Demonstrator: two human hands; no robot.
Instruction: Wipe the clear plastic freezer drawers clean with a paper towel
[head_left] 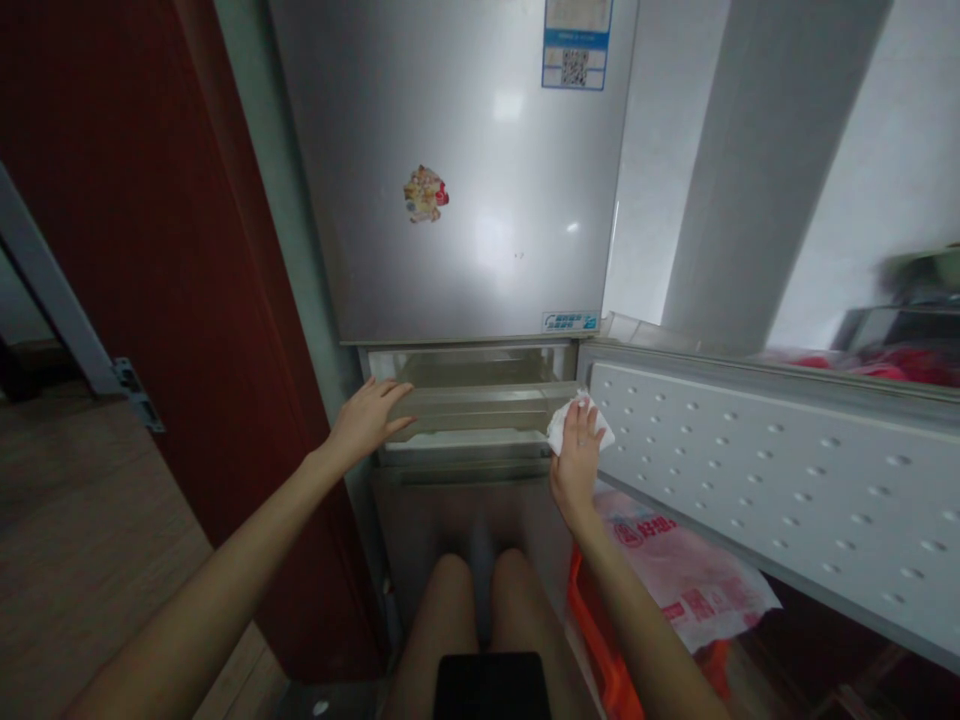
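My right hand (pixel 577 465) presses a crumpled white tissue (pixel 559 430) against the right end of a clear drawer (pixel 480 395) in the fridge's middle compartment. The fingers lie over the tissue and hide part of it. At the drawer's left end, my left hand (pixel 367 415) rests with fingers stretched out and thumb apart, holding nothing. The compartment's door (pixel 720 450) is swung out to the right, its white dimpled inner side facing me. Above, the silver upper fridge door (pixel 465 270) is closed.
A reddish-brown wooden door (pixel 225 350) stands close on the left. Under the swung-out door, a printed plastic bag (pixel 675 560) lies over an orange basket (pixel 596 640). My knees (pixel 480 590) are close to the lower fridge front (pixel 412 530).
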